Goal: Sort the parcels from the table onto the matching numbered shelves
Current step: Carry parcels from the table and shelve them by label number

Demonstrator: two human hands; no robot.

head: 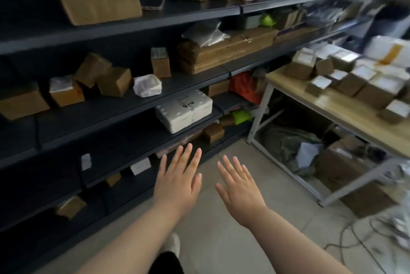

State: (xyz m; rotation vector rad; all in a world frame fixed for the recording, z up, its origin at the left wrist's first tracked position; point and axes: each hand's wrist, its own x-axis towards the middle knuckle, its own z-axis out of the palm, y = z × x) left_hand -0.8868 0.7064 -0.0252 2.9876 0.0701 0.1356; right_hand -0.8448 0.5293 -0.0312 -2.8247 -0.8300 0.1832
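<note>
1. Both bare forearms reach out low in front, the left hand [177, 182] and the right hand [240, 191] side by side but apart above the floor [221, 240]; the fingers [188, 155] of both are spread straight, palms down, grasping nothing
2. Parcels [363, 83] to be sorted sit well off to the right on the wooden counter [346, 113], a close-packed cluster of small cardboard cubes, most with a white label on top; neither hand is near them
3. By their look these cubes should be light and stiff, with slick taped faces. I judge a hold across two opposite side walls best, thumb on one and fingers on the other, label kept upward so its number can be read; corners may crush if squeezed hard
4. White padded packs [390, 51] at the back of the counter look softer and would likely want support from underneath
5. Dark metal shelves [111, 118] run along the left, carrying brown boxes, a white foam box [184, 110] and plastic-wrapped bundles; any shelf numbers are too blurred to read
6. Bags and cartons [288, 145] lie under the counter, and a cable [355, 236] trails across the floor at the right
</note>
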